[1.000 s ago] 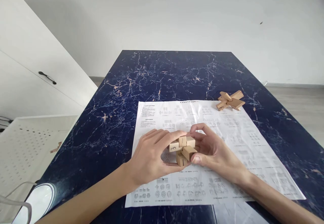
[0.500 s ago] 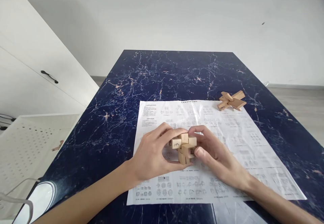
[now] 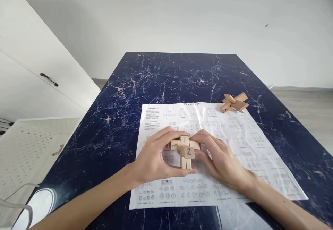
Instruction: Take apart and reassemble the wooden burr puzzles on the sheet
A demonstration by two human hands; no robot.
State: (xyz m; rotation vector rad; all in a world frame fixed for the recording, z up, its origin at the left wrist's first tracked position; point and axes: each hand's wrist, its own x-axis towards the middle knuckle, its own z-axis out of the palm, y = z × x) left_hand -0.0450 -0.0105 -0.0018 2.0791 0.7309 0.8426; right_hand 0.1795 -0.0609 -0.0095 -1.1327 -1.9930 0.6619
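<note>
A light wooden burr puzzle (image 3: 185, 151) of interlocking notched bars is held over the printed sheet (image 3: 234, 146). Handwritten digits 1, 2 and 3 show on its bar ends. My left hand (image 3: 157, 153) grips it from the left, fingers along the top and thumb under the lower bar. From the right, my right hand (image 3: 221, 160) pinches the bar that sticks out that way. The inner joints of the puzzle are hidden. A second wooden puzzle (image 3: 235, 102), cross-shaped and darker, lies at the sheet's upper right corner.
The dark blue marble-patterned table (image 3: 166, 74) runs back toward a white wall. On the left are a white cabinet (image 3: 52, 49), a perforated white surface (image 3: 31, 143) lower down, and a round white object (image 3: 41, 204) with a cable at the table's edge.
The held puzzle's bars have shifted or turned: a 2 now faces me above a 1. My right fingers have closed on the right-hand bar. The second puzzle still lies at the sheet's corner.
</note>
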